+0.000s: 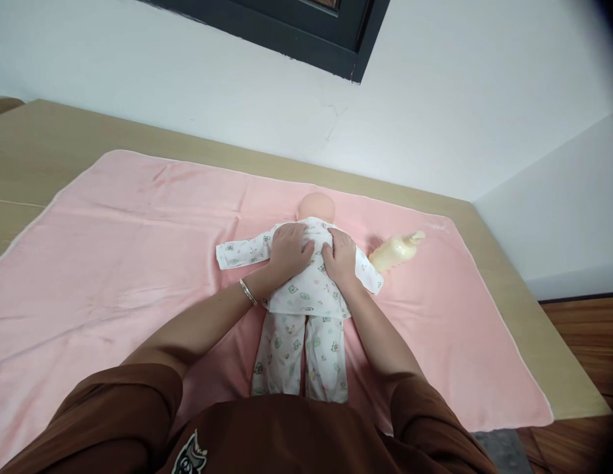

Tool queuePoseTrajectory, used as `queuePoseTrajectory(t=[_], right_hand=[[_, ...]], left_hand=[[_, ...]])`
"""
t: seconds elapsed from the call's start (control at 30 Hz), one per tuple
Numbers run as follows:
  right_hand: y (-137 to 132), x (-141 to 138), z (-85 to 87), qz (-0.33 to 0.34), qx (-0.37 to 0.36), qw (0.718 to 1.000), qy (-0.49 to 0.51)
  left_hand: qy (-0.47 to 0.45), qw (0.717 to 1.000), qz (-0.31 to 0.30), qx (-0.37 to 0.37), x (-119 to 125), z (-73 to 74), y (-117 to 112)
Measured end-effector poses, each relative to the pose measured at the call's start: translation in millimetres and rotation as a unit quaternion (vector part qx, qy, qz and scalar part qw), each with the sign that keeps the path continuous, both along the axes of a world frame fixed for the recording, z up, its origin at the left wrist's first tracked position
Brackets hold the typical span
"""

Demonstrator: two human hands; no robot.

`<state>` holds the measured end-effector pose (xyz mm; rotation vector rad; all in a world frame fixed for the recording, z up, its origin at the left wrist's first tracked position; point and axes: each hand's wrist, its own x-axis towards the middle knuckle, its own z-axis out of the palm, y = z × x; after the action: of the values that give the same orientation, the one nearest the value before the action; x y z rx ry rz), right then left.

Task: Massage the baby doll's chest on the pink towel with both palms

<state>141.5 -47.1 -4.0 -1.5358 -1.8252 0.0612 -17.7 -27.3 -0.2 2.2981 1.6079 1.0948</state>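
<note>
While both of our hands lie palm-down on its chest, the small baby doll in white printed pyjamas (306, 296) rests on its back at the middle of the soft pink fleece blanket (113, 263), its bare head pointing to the wall and its legs towards us. Our left hand (289, 253) covers the doll's chest on one side and our right hand (340, 258) covers the other. The two hands are just beside each other, fingers loosely bent over the white top. Whether the fingertips pinch the cloth or only press on it, we cannot tell. A thin silver bangle (247, 291) sits on our left wrist, and brown sleeves cover our upper arms. One pyjama sleeve spreads flat to the left. Just right of the doll's other sleeve lies a pale yellow baby bottle (395, 250) on its side, teat pointing away from the doll. The blanket covers most of a light wooden table (39, 145), which stands against a white wall (434, 99).
</note>
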Motion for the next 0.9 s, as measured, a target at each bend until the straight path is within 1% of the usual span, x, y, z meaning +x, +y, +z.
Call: queuePoseTrajectory(t=[0.07,0.13,0.23,0.3,0.37,0.43,0.5,0.57,0.63,0.73,0.83,0.9], right_hand=[[3.0,3.2,-0.2,0.021,-0.022,0.999,-0.02],[5.3,6.6,-1.4,0.041,-0.028,0.998,-0.033],[6.0,9.1,-3.3,0.061,-0.018,0.997,-0.04],[4.6,8.2,-3.4,0.063,-0.003,0.998,-0.03],[2.6,5.7,-2.4,0.053,0.014,0.998,-0.009],[1.1,3.0,-0.5,0.034,0.019,0.999,0.004],[1.1,1.6,1.4,0.017,0.003,1.0,-0.001],[2.5,2.2,2.5,0.017,-0.02,0.999,-0.019],[4.6,4.4,2.3,0.03,-0.033,0.998,-0.036],[7.0,8.2,0.5,0.052,-0.031,0.997,-0.046],[6.9,9.3,-1.1,0.076,-0.015,0.996,-0.038],[5.0,7.7,-1.3,0.081,0.009,0.996,-0.018]], left_hand=[[0.01,1.0,-0.005,-0.014,0.4,1.1,1.4],[0.009,1.0,-0.021,-0.02,-0.1,1.4,2.7],[-0.005,0.999,-0.05,-0.014,-1.9,0.8,3.0],[-0.02,0.998,-0.059,-0.006,-2.9,-0.1,1.9],[-0.032,0.998,-0.052,0.003,-3.1,-1.0,0.4],[-0.031,0.999,-0.033,0.003,-2.3,-1.4,-0.6],[-0.016,1.0,-0.013,-0.005,-0.9,-1.1,-0.5],[0.001,1.0,-0.009,-0.015,0.4,-0.4,0.5],[0.007,1.0,-0.019,-0.016,0.9,0.5,1.7],[-0.005,0.999,-0.047,-0.014,-0.3,1.2,2.4],[-0.021,0.997,-0.076,-0.009,-2.6,0.7,1.6],[-0.03,0.996,-0.083,0.003,-3.7,-0.2,0.5]])
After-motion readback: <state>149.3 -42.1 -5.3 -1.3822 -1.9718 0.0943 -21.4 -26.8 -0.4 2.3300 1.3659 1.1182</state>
